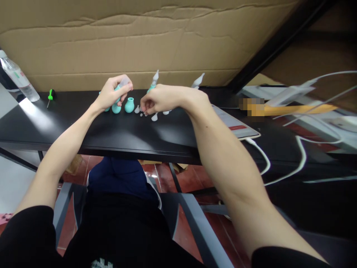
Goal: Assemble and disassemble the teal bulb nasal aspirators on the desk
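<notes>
My left hand [115, 91] is closed around a bulb syringe [124, 81], whose translucent tip sticks out above the fingers; some teal shows between them. Below it stand teal bulbs, one [116, 108] under my fingers and an open-necked one [129, 105] to the right. My right hand [152, 103] reaches down to the table top with fingertips pinched among small white pieces [141, 115]; what they hold is hidden. White tips [154, 117] lie beside it. Behind my right hand stands an assembled bulb syringe [155, 78], and another white tip [198, 80] rises behind my wrist.
On the black table [134, 134], a water bottle [21, 78] and a green-handled screwdriver [50, 95] are at the left. A tablet [237, 124] with a white cable [260, 150] lies at the right. Cardboard [125, 44] stands along the back.
</notes>
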Motion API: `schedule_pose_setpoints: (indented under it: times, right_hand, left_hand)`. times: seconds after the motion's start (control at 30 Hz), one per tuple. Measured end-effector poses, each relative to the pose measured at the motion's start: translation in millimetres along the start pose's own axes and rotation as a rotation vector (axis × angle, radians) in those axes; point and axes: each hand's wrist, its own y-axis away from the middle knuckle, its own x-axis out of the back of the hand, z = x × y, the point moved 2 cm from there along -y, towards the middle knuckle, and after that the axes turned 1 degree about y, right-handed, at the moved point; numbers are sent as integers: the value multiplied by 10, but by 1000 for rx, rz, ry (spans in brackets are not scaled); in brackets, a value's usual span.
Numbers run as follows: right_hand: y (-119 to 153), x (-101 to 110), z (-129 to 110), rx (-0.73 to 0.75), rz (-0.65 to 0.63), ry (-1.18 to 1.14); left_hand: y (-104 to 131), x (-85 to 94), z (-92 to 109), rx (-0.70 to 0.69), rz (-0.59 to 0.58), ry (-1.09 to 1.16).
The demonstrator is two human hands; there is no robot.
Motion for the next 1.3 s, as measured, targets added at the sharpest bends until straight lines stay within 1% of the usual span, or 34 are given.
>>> schedule_pose_setpoints:
  times: [0.17, 0.33, 0.47, 0.63, 0.73, 0.87, 1.17, 1.3]
  right_hand:
    - [-8, 3, 40, -27, -16, 11]
    - [-18, -23, -29, 36, -44, -32]
    - [-8, -27, -109, 76, -54, -79]
    - [8, -13, -119, 54, -46, -45]
    - [-3, -32, -139, 65, -81, -59]
    - [-37, -72, -192, 90, -133, -55]
    - [-48, -91, -184, 86, -123, -33]
    - [-54, -96, -180, 86, -118, -39]
  left_hand:
    - [2, 11, -24, 12, 14, -10]
    - [6, 9, -16, -4, 30, -37]
    - [2, -5, -13, -21, 11, -35]
    - [18, -18, -46, -39, -11, -75]
    - [32, -26, -54, -52, -36, -121]
    - [44, -32, -35, -89, -33, -162]
    - [59, -46, 45, -125, -40, -214]
    - [64, -46, 67, -119, -41, -226]
